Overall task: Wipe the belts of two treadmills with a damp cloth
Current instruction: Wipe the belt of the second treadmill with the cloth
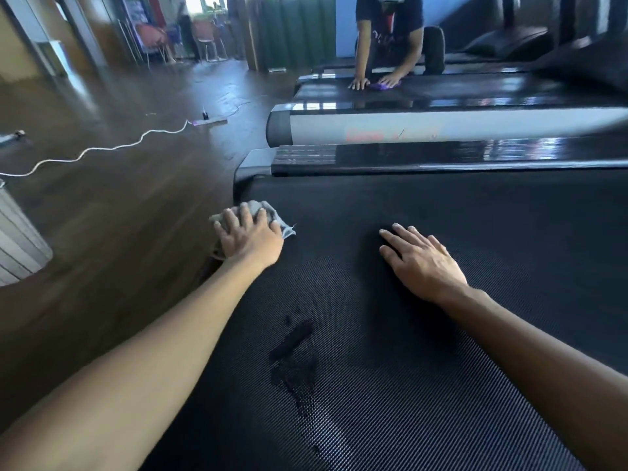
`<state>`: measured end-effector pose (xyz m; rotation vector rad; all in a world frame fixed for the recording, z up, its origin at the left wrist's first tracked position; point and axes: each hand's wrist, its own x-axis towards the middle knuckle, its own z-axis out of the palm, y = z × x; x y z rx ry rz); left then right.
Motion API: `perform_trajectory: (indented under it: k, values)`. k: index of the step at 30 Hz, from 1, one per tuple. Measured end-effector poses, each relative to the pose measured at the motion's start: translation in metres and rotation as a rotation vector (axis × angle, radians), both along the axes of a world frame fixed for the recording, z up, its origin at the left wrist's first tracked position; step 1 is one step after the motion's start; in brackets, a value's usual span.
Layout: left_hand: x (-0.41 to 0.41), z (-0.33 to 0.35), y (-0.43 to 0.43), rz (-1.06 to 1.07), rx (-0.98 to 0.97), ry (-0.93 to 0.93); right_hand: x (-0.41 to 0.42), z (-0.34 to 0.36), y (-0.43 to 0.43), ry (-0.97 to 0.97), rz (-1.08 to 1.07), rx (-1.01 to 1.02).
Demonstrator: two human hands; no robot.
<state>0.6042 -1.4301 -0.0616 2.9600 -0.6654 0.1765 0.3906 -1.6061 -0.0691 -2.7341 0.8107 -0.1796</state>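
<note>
A black textured treadmill belt [424, 368] fills the lower middle and right of the head view. My left hand [249, 234] presses flat on a grey cloth [272, 212] at the belt's rear left corner, fingers spread over the cloth. My right hand [421, 260] rests flat on the bare belt, fingers straight, about a forearm's length to the right of the cloth. A dark wet patch [294, 351] lies on the belt between my forearms. A second treadmill [441, 129] with a grey side rail stands parallel beyond.
Another person [390, 39] kneels on a third treadmill farther back, wiping with a purple cloth [385, 85]. A white cable [102, 147] snakes over the brown floor to a power strip [210, 121]. A ribbed grey object [20, 239] stands at the left edge.
</note>
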Motion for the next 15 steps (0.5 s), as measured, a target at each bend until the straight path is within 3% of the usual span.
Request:
perform_trajectory:
  k: [5,7,9,12,15]
  values:
    - [-0.121,-0.01,0.024,-0.569,-0.036,-0.039,-0.011,0.0,0.012,0.004,0.018,-0.007]
    - [-0.121,-0.006,0.046,-0.647,-0.02,-0.006,-0.021,0.003,0.017,-0.006,0.039,0.01]
    - [-0.078,-0.003,0.057,-0.547,0.004,-0.054,-0.032,0.007,0.02,-0.006,0.059,0.017]
    - [-0.019,-0.002,0.059,-0.235,0.017,-0.042,-0.048,0.007,0.028,0.01,0.094,0.011]
    - [-0.025,-0.004,0.032,-0.057,0.007,-0.021,-0.053,0.005,0.032,0.011,0.091,0.015]
